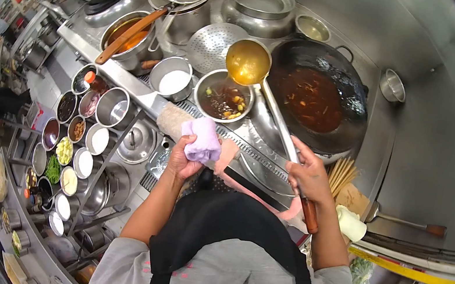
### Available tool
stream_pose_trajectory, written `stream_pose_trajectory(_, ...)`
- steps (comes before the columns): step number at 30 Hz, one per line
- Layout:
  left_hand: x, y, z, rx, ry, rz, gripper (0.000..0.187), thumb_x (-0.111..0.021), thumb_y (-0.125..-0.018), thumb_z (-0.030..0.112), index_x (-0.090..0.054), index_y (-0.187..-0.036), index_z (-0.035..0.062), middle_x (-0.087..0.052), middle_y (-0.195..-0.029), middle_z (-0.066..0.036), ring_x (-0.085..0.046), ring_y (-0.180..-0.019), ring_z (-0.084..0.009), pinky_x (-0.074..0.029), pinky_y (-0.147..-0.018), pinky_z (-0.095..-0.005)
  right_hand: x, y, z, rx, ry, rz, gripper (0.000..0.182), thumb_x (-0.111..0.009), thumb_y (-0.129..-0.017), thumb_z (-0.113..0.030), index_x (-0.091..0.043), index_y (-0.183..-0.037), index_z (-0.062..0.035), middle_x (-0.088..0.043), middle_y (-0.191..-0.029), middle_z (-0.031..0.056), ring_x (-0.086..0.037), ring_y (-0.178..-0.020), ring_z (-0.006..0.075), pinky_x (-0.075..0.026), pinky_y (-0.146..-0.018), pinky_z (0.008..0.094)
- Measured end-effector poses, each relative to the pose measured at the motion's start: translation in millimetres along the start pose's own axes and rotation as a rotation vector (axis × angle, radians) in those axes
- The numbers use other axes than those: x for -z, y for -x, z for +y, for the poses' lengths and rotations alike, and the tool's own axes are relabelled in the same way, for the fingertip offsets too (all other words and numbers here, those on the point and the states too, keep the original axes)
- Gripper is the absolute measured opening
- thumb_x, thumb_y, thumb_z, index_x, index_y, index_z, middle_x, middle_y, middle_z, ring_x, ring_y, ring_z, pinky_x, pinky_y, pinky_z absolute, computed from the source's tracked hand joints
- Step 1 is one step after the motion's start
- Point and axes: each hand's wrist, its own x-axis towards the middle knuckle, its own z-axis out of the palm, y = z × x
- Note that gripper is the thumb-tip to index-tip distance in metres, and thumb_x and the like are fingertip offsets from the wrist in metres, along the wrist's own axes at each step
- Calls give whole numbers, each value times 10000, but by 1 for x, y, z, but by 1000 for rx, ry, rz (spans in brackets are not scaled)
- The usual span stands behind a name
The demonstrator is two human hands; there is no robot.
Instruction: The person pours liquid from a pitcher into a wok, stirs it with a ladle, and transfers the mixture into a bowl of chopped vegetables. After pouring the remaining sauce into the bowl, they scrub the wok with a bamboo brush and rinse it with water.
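Observation:
My right hand (312,175) is closed round the long metal handle of a ladle (248,61), whose bowl holds a yellowish liquid. The ladle's bowl is above the edge of a metal bowl (224,97) with dark sauce and yellow pieces in it. To the right, a black wok (356,85) holds reddish-brown sauce with bits in it. My left hand (185,158) grips a folded lilac cloth (201,140) in front of the stove edge. A small pot (171,78) with white contents stands left of the metal bowl.
A perforated skimmer (213,46) lies behind the bowls. At the left back, a pot (127,39) of orange liquid has a wooden-handled tool (132,34) across it. Several ingredient containers (113,106) fill the left shelf. A spatula (409,223) and sticks (341,177) are at the right.

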Motion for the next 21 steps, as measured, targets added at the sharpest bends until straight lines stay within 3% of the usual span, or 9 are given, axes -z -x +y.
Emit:
stream_pose_trajectory(1, -1, -5, -4, 46, -1, 34, 654, -703, -816, 273, -442, -1341, -18, -598, -1182, -200, -626, -1065, -341, -529, -953, -440, 5, 6, -6, 36, -75, 11, 653, -562, -888, 26, -335, -1497, -35, -544, -794, 22, -488, -507, 48, -380, -384, 206)
stream_pose_trajectory(4, -16, -18, -20, 157, -82, 173, 583, -683, -860, 290, -465, -1321, 7, -606, -1174, -161, -618, -1078, -313, -521, -949, -457, 41, 19, -5, 90, -240, 90, 658, -572, -875, 30, -339, -1488, -33, -571, -800, 34, -509, -479, 63, -418, -360, 210)
stream_pose_trajectory(5, -13, -29, -30, 230, -144, 163, 497, -667, -888, 293, -493, -1269, 25, -633, -1107, -134, -647, -1007, -284, -556, -875, -438, 54, 22, -3, 111, -230, 123, 667, -571, -871, 30, -332, -1490, -38, -578, -812, 39, -519, -479, 66, -428, -349, 210)
stream_pose_trajectory(9, -48, -64, -66, 409, -334, 133, 285, -610, -933, 282, -552, -1113, 68, -667, -957, -102, -680, -815, -238, -580, -707, -379, 92, 33, 10, 192, 25, 344, 657, -555, -869, 19, -331, -1486, 1, -583, -827, 36, -530, -522, 71, -423, -400, 227)
stream_pose_trajectory(12, -75, -93, -100, 425, -378, 145, 285, -553, -965, 347, -538, -1109, 101, -664, -965, -110, -681, -820, -232, -574, -666, -388, 116, 35, 33, 160, 329, 546, 642, -556, -861, 2, -358, -1472, 15, -621, -865, 51, -530, -518, 74, -417, -437, 238)
stream_pose_trajectory(14, -91, -111, -119, 456, -415, 206, 261, -569, -963, 335, -581, -1053, 91, -675, -946, -94, -675, -840, -234, -568, -794, -417, 130, 31, 44, 165, 443, 630, 624, -571, -832, -40, -416, -1431, 40, -654, -811, 88, -576, -546, 99, -453, -498, 269)
stream_pose_trajectory(16, -115, -117, -132, 492, -424, 149, 256, -608, -941, 331, -589, -967, 77, -670, -859, -98, -674, -770, -240, -579, -731, -421, 147, 21, 49, 126, 567, 693, 616, -578, -814, -67, -447, -1404, 53, -652, -749, 106, -603, -560, 127, -480, -533, 290)
stream_pose_trajectory(17, -118, -124, -142, 500, -422, 151, 255, -623, -933, 327, -590, -954, 75, -668, -844, -101, -674, -758, -245, -581, -716, -425, 172, 3, 70, 199, 612, 731, 609, -584, -792, -118, -486, -1364, 65, -640, -676, 145, -642, -576, 194, -506, -593, 321)
stream_pose_trajectory(21, -116, -136, -150, 552, -369, 157, 259, -685, -896, 302, -583, -965, 73, -665, -858, -114, -679, -765, -272, -593, -731, -476, 200, -46, 52, 198, 772, 667, 606, -591, -785, -142, -506, -1361, 27, -653, -699, 189, -657, -581, 247, -520, -622, 350)
